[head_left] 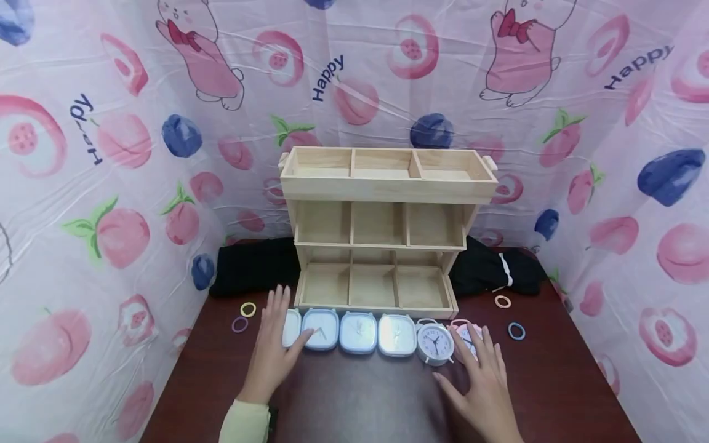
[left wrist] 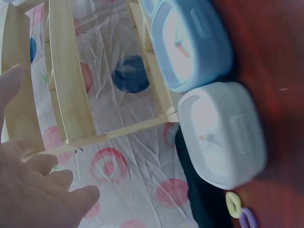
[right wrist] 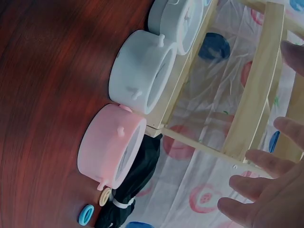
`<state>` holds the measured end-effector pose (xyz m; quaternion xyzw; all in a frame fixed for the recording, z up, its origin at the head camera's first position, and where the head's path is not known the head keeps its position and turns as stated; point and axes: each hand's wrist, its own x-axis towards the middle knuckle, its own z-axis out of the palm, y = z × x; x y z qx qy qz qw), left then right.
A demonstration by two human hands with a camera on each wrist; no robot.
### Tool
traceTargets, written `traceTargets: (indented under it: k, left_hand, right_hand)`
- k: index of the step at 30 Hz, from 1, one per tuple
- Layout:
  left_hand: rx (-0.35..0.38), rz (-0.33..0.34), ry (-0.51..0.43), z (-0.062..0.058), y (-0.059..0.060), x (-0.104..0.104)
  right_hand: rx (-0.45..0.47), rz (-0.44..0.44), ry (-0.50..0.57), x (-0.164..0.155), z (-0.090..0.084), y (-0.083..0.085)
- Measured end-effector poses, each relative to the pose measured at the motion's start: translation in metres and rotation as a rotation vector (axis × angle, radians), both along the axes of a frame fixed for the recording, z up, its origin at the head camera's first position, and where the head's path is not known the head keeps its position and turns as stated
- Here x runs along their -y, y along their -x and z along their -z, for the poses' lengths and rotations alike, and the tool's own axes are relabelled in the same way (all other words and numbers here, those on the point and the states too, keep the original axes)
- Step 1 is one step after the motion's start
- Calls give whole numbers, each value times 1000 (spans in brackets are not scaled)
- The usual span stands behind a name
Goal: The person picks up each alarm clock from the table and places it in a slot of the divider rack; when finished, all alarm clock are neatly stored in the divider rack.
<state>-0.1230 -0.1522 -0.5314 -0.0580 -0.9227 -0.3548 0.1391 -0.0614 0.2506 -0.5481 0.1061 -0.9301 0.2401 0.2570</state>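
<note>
Several small alarm clocks stand in a row on the dark red table [head_left: 365, 394], in front of a wooden three-tier shelf [head_left: 382, 234]. My left hand [head_left: 279, 327] lies open with straight fingers at the row's left end, touching the white square clock [head_left: 292, 328] [left wrist: 223, 135]. A light blue square clock [head_left: 320, 329] [left wrist: 190, 42] stands beside it. My right hand [head_left: 468, 360] is open at the right end, its fingers over the pink round clock [head_left: 461, 332] [right wrist: 111, 149]. The white round clock [head_left: 435, 343] [right wrist: 142, 71] stands just left of it. Neither hand grips anything.
The shelf's compartments hold nothing. Black cloth [head_left: 249, 264] lies behind the shelf on both sides. Yellow [head_left: 248, 309] and purple [head_left: 239, 324] hair ties lie at the left, orange [head_left: 502, 301] and blue [head_left: 516, 331] ones at the right. Printed plastic sheeting walls in the table.
</note>
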Motion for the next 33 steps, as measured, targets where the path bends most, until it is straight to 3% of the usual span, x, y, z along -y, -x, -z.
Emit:
traceTargets:
  k: [4,10,14,18,21,25,33]
  left_hand:
    - [-58,39,-18,-11,35,-2]
    - [-141,58,-100,-31,98,-3]
    - [-104,24,-167,-38,139,1]
    - [-28,15,-239,-38,169,6]
    - [23,65,-332,-36,181,6]
    - [33,129,-446,-33,185,5]
    - [2,111,-453,-32,186,4]
  right_hand:
    - [25,17,2,-4,2,0]
    - [47,43,-4,-9,4,0]
    - [36,49,-7,-13,8,2]
    - [80,77,-17,-19,12,6]
    - [141,108,-38,-28,14,10]
    - [236,132,-68,-43,18,17]
    - [527,82,-60,-67,30,44]
